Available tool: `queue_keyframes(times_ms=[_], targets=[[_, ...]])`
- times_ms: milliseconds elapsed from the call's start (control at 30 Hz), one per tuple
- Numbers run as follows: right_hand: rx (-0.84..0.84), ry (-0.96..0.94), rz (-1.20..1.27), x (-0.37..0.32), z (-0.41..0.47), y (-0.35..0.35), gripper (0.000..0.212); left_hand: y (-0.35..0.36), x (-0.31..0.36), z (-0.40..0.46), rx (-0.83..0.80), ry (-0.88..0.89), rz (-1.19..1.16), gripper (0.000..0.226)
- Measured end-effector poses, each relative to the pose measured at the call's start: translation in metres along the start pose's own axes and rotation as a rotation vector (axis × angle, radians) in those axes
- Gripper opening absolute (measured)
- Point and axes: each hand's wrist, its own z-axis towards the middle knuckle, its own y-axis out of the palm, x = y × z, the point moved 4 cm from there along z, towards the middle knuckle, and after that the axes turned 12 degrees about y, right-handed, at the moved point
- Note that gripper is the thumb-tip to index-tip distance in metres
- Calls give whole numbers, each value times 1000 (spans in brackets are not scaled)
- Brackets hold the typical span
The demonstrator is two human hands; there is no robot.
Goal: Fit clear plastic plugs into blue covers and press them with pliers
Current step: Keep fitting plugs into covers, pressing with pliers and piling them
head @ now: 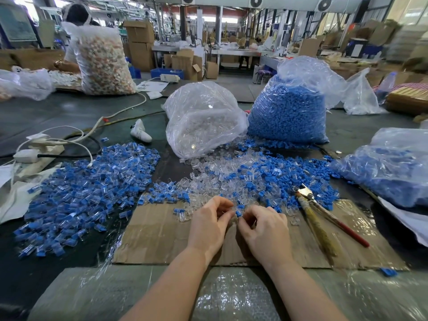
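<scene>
My left hand (pixel 209 222) and my right hand (pixel 266 230) meet over a cardboard sheet (pixel 152 232), fingers curled. Between their fingertips sits a small blue cover (pixel 238 213); my right hand pinches it, and my left hand pinches a clear plastic plug that barely shows. Just beyond the hands lies a mixed heap of clear plugs (pixel 222 179) and loose blue covers (pixel 289 174). The pliers (pixel 324 218), with one red handle, lie on the cardboard to the right of my right hand. A big pile of assembled blue-and-clear pieces (pixel 83 193) spreads to the left.
A clear bag of plugs (pixel 203 119) and a bag of blue covers (pixel 289 112) stand behind the heap. Another bag of blue parts (pixel 393 167) lies at right. A power strip and white cables (pixel 39 149) sit at left. A person (pixel 76 17) sits at the far left.
</scene>
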Motion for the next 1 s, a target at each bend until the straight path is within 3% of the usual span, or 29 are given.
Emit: queue_keyframes(times_ms=[467,833,933,1000], targets=[[32,-87,145,-4,-4,-7,9,-1,-1,2,-45,-19,-25,26],[48,-137,119,-6,-5,-9,5,-1,-1,2,-53,-10,-53,19],[152,-76,81,1,1,-20,7,-1,-1,3,-39,-26,-83,23],[212,67,8,13,10,-31,21,-1,-3,2,-27,-42,-97,25]])
